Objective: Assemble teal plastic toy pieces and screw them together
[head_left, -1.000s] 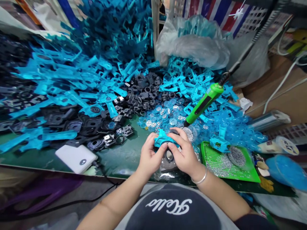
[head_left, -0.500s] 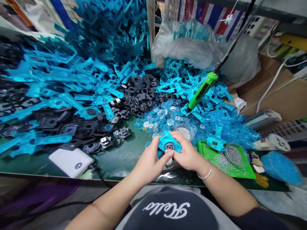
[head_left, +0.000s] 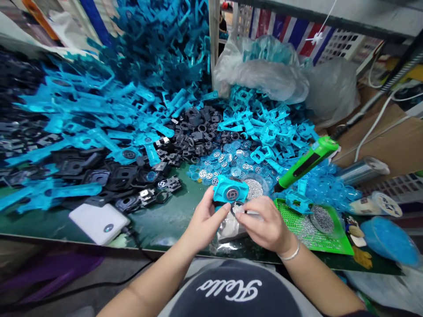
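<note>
A blue plastic part (head_left: 230, 192) with a dark round swirl emblem is held up in my left hand (head_left: 205, 220), thumb in front and fingers at its left side. Just below its right end, my right hand (head_left: 267, 222) pinches a small dark ring (head_left: 235, 208) between thumb and fingertips. Under both hands lies a pale block wrapped in clear plastic (head_left: 229, 229). Round blue discs (head_left: 211, 169) with swirl marks and a bowl of small metal screws (head_left: 254, 188) are behind the hands.
A green screwdriver (head_left: 306, 163) hangs on a coiled cord at the right, above a green tray (head_left: 313, 240) with screws. Heaps of blue parts (head_left: 99, 110) and black parts (head_left: 194, 132) fill the back and left. A white power bank (head_left: 99, 222) lies near the front edge.
My right hand has let go of the blue part and moved down and right, now with a ring. The blue part has tilted upright slightly. The screwdriver has swung right.
</note>
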Available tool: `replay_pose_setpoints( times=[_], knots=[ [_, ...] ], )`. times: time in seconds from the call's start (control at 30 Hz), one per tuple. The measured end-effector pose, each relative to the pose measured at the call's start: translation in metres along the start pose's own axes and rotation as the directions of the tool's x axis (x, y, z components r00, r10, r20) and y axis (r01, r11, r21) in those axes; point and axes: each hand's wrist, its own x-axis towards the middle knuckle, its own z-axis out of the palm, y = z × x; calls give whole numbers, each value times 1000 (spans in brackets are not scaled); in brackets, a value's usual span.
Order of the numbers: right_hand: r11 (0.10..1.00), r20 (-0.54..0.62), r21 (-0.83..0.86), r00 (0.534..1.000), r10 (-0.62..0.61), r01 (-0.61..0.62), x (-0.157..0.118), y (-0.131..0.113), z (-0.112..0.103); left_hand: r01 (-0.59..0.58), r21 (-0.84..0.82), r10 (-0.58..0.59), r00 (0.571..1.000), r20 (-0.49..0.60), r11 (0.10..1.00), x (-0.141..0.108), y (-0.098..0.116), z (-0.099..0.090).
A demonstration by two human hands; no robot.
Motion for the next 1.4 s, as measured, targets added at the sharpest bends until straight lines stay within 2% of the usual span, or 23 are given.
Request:
replay_pose_setpoints(
  times=[0.03,0.1,0.27,0.4,0.6,0.8,0.93,1.1,1.23,1.33,1.4],
  knots=[
    [997,18,-26,997,-73,73,0,-4,-1,-5,5,5,1000,4,1000,0,1,2],
    [991,33,-49,992,-123,124,0,-9,-3,-4,52,4,1000,5,999,-1,4,6],
    [990,131,24,981,-141,139,6,-14,-15,47,187,-50,999,7,981,-1,2,9],
    [990,188,62,973,-135,125,5,-14,-24,17,250,-26,999,32,968,-1,-6,9],
    [987,122,158,992,-18,-2,-10,-11,-28,38,18,-40,992,118,999,2,-5,12],
    [983,70,182,997,17,-29,-16,-11,-32,213,-104,-189,961,200,972,2,-2,12],
    [982,62,184,997,33,-44,-18,-12,-33,229,-142,-196,957,214,963,2,0,16],
    [985,77,169,997,26,-39,-19,-11,-39,198,-131,-172,967,187,972,3,-4,20],
    [978,131,187,989,69,-93,-15,-8,-46,149,-32,-138,964,227,988,-1,-6,16],
    [956,110,243,984,141,-164,-7,-5,-40,8,142,-45,966,256,990,-8,-3,13],
    [931,31,242,961,275,-275,-1,-4,-30,-104,303,27,969,247,947,-12,-1,13]
  ],
)
